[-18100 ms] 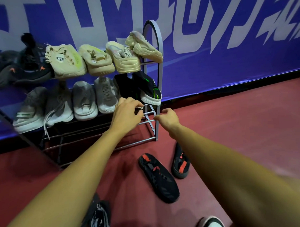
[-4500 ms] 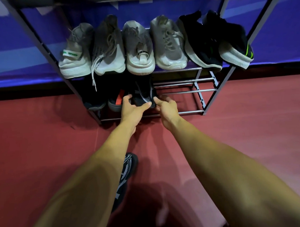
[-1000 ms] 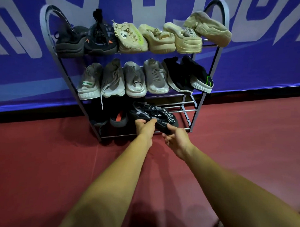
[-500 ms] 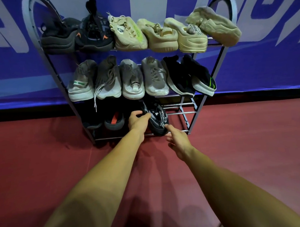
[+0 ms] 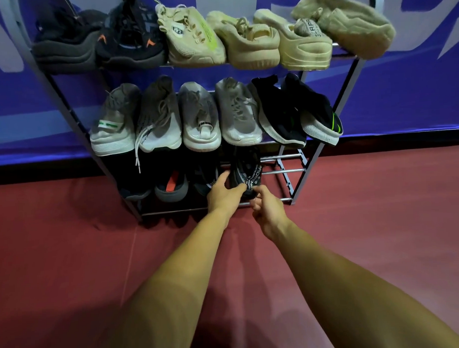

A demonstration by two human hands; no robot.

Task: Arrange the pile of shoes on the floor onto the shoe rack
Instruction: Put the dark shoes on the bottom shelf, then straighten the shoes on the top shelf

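A grey metal shoe rack (image 5: 312, 158) with three shelves stands against a blue wall. On the bottom shelf a black shoe with white lettering (image 5: 245, 173) points heel-out, right of the other dark shoes (image 5: 171, 186). My left hand (image 5: 224, 193) grips its heel from the left. My right hand (image 5: 266, 205) pinches the same heel from the right. The top shelf holds two dark shoes (image 5: 99, 40) and several beige ones (image 5: 247, 40). The middle shelf holds several grey sneakers (image 5: 174, 118) and a black pair (image 5: 296, 111).
The red floor (image 5: 368, 234) lies in front of the rack. Bare rails (image 5: 283, 169) show at the right end of the bottom shelf. A black skirting strip runs under the blue wall banner (image 5: 402, 95).
The black shoe has turned from lying across the rails to heel-out and gone deeper onto the bottom shelf. Both hands stayed on it. The view moved closer to the rack.
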